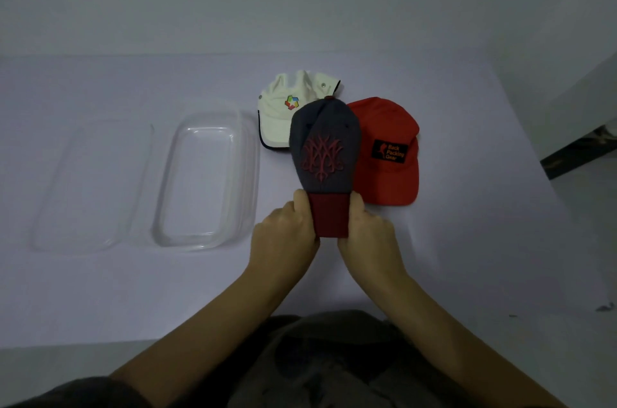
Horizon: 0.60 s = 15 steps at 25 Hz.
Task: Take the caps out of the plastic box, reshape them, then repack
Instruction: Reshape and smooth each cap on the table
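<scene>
A grey cap (325, 144) with a dark red emblem and a dark red brim is held up in the middle of the view. My left hand (287, 234) grips the brim's left side and my right hand (369, 230) grips its right side, bending the brim into a curve. Behind it on the table lie a white cap (287, 107) with a coloured logo and a red cap (390, 147) with a black patch. The clear plastic box (247, 180) stands to the left with nothing in it.
The box's clear lid (90, 187) lies flat further left. The white table (467, 240) ends at a wall behind and drops off at the right, where a dark floor strip (581, 150) shows.
</scene>
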{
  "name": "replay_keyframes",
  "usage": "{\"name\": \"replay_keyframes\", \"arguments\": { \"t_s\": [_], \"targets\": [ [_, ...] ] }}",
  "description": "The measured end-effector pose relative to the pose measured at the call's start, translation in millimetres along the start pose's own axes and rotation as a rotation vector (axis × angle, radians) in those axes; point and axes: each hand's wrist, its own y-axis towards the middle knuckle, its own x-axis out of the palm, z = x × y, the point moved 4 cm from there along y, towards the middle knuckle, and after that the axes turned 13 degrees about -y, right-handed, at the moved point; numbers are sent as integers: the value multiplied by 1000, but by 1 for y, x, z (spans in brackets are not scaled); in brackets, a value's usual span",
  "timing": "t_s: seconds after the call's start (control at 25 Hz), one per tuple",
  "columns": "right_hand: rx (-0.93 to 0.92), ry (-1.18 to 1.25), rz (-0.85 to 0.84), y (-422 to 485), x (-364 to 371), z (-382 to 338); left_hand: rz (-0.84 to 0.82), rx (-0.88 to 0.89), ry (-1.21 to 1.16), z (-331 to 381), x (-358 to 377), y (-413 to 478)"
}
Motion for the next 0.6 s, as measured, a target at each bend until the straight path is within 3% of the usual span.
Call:
{"name": "replay_keyframes", "arguments": {
  "t_s": [0.16, 0.4, 0.6],
  "targets": [
    [10, -22, 95, -2, -2, 12, 103, -5, 46, -5, -5, -2],
    [154, 103, 163, 13, -10, 11, 178, 47, -133, 3, -2, 15],
    [-46, 89, 329, 29, 0, 9, 207, 148, -157, -3, 15, 30]
  ]
}}
